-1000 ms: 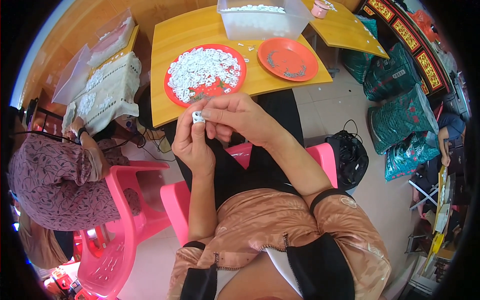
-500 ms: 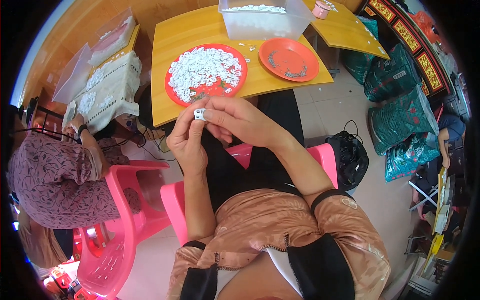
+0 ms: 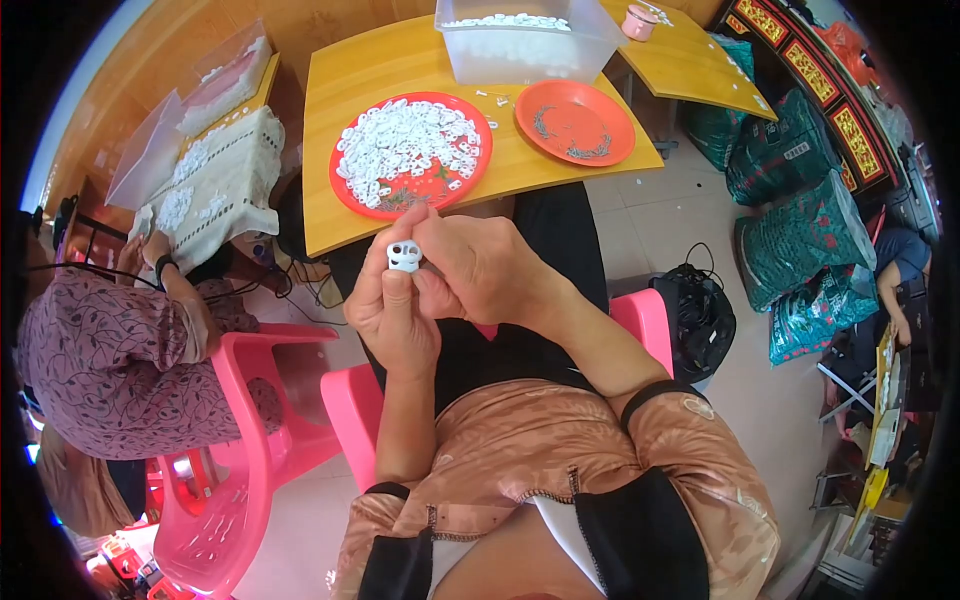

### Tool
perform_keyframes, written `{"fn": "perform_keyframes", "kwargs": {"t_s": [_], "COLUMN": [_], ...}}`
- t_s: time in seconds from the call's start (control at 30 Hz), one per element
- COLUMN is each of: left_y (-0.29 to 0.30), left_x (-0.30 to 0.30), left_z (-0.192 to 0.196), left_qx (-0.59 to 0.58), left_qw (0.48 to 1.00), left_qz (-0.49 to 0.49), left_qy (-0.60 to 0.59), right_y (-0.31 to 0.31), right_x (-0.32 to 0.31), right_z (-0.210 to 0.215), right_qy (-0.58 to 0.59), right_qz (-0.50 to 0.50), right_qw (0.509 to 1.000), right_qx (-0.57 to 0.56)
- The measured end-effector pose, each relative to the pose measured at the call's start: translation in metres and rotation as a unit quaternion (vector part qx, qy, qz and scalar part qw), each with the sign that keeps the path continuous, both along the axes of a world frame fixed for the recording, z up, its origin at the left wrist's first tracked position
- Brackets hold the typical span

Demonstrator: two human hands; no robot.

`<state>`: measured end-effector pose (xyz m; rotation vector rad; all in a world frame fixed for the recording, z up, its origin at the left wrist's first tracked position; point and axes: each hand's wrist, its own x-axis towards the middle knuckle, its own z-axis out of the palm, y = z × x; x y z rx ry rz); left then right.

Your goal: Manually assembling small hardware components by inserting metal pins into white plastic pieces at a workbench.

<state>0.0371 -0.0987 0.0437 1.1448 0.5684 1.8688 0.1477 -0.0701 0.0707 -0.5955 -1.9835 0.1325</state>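
A small white plastic piece with holes (image 3: 403,256) is pinched upright between the thumb and fingers of my left hand (image 3: 393,325). Close against it on the right, my right hand (image 3: 490,265) has its fingers curled shut; whatever they hold is hidden. Both hands are over my lap, just off the table's near edge. Beyond them lies a round red tray (image 3: 487,160), heaped with many similar white pieces (image 3: 400,140), with thin metal pins (image 3: 405,198) near its front rim. An orange-red dish (image 3: 570,115) to its right holds more thin grey pins (image 3: 590,152).
A clear plastic bin (image 3: 530,50) of white pieces stands at the back of the yellow table (image 3: 330,90). At left, a person (image 3: 120,360) works by a cloth-covered table (image 3: 240,165). Pink chairs (image 3: 270,430), a black bag (image 3: 690,325) and green sacks (image 3: 800,240) stand around.
Both hands have moved slightly down toward me. The white piece has turned so more of its face shows, and my right fingers have curled in closer beside it.
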Motion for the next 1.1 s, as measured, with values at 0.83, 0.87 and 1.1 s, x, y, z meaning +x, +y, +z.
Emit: {"fn": "perform_keyframes", "kwargs": {"t_s": [0.83, 0.87, 1.1], "left_y": [0.011, 0.012, 0.023], "left_x": [0.010, 0.009, -0.013], "left_z": [-0.011, -0.010, -0.018], "left_qx": [-0.102, -0.112, -0.092], "left_qw": [0.989, 0.988, 0.995], "left_qz": [0.021, 0.022, -0.022], "left_qy": [-0.103, -0.103, 0.016], "right_y": [0.012, 0.010, 0.004], "right_x": [-0.012, -0.013, -0.005], "right_z": [-0.026, -0.024, -0.012], "right_qy": [0.044, 0.043, 0.203], "right_qz": [0.012, 0.013, 0.142], "right_qw": [0.994, 0.994, 0.871], "right_qx": [-0.099, -0.098, -0.424]}}
